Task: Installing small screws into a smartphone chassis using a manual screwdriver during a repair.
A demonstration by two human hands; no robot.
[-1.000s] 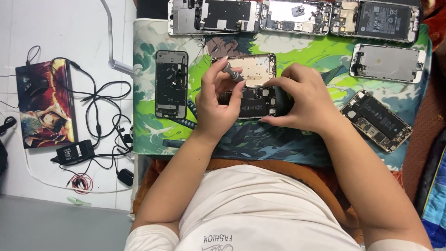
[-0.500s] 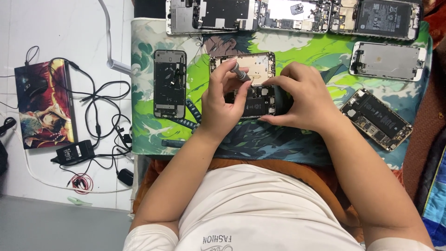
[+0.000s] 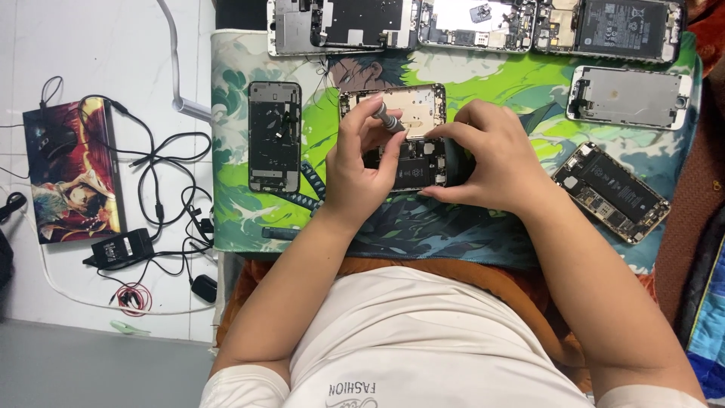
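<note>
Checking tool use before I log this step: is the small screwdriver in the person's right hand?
No, the left hand pinches the small screwdriver over the opened phone, while the right hand only steadies that phone on the green mat.

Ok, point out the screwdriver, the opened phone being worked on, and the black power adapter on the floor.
screwdriver point(image 3: 390, 119), head view, on its grey metal handle.
opened phone point(image 3: 414, 168), head view, on its exposed inside between the hands.
black power adapter point(image 3: 119, 248), head view, on the middle of its top face.
</note>
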